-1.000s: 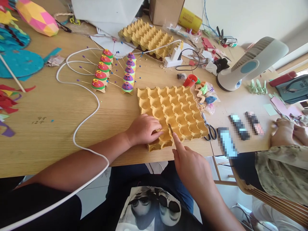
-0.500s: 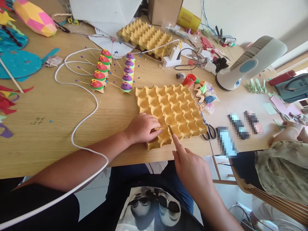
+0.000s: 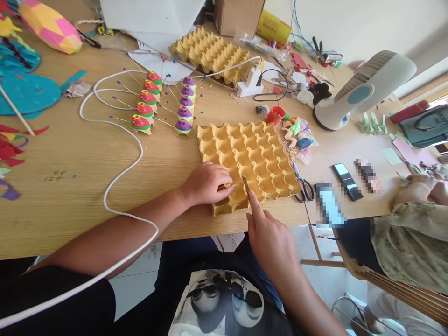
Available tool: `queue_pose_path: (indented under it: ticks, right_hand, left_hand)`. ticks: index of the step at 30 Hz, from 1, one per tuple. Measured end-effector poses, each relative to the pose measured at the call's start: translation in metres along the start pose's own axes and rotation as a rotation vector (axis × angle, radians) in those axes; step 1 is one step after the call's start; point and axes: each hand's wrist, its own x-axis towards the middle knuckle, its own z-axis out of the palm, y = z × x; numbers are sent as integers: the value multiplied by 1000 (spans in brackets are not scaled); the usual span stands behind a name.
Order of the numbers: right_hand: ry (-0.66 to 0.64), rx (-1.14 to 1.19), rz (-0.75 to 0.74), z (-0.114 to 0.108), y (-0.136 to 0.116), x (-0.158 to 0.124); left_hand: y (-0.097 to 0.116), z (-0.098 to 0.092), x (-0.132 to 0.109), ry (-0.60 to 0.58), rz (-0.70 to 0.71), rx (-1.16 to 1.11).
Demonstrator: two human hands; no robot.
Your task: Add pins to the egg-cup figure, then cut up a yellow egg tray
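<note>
A yellow cardboard egg tray [image 3: 245, 154] lies hollows-up near the table's front edge. My left hand [image 3: 209, 183] rests on its front left part, fingers curled and thumb pressed against the cardboard. In my right hand [image 3: 271, 238] is a knife, with its handle hidden in my fist and my index finger stretched along the blade [image 3: 245, 184]. The narrow blade points away from me, its tip over the front rows of hollows. Black-handled scissors [image 3: 305, 189] lie just right of the tray, their blades partly under its edge.
Two rows of painted egg-carton caterpillars, one red [image 3: 141, 122] and one purple [image 3: 183, 125], stand behind left. Another egg tray [image 3: 213, 53] lies farther back. A white cable [image 3: 117, 189] crosses my left forearm. At right are a fan [image 3: 364, 95], phones [image 3: 346, 182] and another person's arm [image 3: 413, 191].
My right hand has moved slightly left and forward, carrying the knife blade a little farther over the tray. My left hand stays almost where it was.
</note>
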Motion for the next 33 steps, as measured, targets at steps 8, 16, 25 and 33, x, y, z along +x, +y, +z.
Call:
queue_pose_path:
  ticks: [8, 16, 25, 33]
  right_hand:
    - [-45, -102, -23, -18, -6, -1]
    - [-99, -97, -16, -30, -3, 1]
    - [-129, -83, -6, -38, -2, 1]
    - [-109, -71, -8, -32, 0, -5]
  left_hand:
    - [0, 2, -1, 2, -14, 2]
    - [1, 0, 0, -13, -24, 2]
    - [1, 2, 0, 17, -26, -6]
    - [1, 3, -1, 17, -32, -8]
